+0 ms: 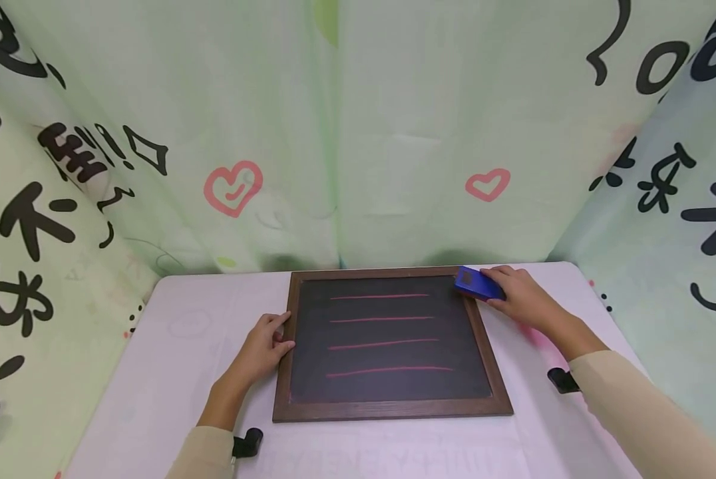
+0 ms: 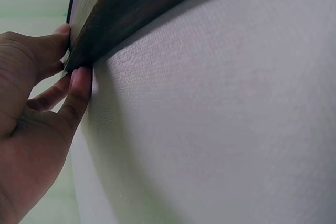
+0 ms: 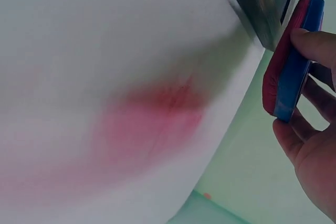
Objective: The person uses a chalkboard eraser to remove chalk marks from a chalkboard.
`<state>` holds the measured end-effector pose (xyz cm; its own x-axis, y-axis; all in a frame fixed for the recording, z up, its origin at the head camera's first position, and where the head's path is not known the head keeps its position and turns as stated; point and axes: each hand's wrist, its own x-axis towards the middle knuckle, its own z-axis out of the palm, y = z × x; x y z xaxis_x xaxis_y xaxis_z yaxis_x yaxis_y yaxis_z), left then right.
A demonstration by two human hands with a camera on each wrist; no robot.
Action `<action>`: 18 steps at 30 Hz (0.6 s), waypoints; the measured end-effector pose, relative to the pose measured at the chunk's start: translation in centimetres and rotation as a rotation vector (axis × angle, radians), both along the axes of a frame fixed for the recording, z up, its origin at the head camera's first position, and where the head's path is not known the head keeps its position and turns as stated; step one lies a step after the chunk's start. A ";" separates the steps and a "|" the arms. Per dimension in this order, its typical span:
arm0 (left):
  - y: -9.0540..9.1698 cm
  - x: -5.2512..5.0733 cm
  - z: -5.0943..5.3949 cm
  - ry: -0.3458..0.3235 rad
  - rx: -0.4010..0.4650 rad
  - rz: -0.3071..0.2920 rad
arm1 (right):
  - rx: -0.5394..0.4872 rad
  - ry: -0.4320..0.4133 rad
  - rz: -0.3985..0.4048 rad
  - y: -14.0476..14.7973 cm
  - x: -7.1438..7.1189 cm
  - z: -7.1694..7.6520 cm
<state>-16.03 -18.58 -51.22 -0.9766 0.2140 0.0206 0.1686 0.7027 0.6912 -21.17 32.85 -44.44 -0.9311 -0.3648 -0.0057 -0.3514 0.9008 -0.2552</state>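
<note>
A small blackboard in a brown wooden frame lies on the table, with several pink chalk lines across its dark surface. At its left edge my left hand pinches the frame between thumb and fingers; the left wrist view shows the frame's edge in the grip of the hand. Over the top right corner, my right hand holds a blue board eraser. In the right wrist view the eraser has a red felt side, and the right hand's thumb and fingers clasp its blue body.
The white table carries a pink chalk smudge, seen larger in the right wrist view. Pale green curtains with hearts and black lettering hang behind and on both sides. Black straps sit at the wrists.
</note>
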 end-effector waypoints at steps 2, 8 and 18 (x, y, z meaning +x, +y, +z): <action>0.1 0.0 0.0 0.006 0.000 -0.001 | 0.006 0.014 0.025 -0.5 -0.3 0.0; 0.1 0.1 -0.2 -0.002 -0.004 0.001 | 0.032 0.014 0.082 -1.7 -1.2 -0.2; 0.1 0.1 -0.1 0.020 0.004 0.002 | 0.037 -0.002 0.111 -3.5 -2.5 -0.6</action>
<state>-15.94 -18.50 -51.29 -0.9765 0.2115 0.0412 0.1808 0.7001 0.6908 -23.65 29.35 -45.00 -0.8850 -0.4650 -0.0228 -0.4488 0.8652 -0.2236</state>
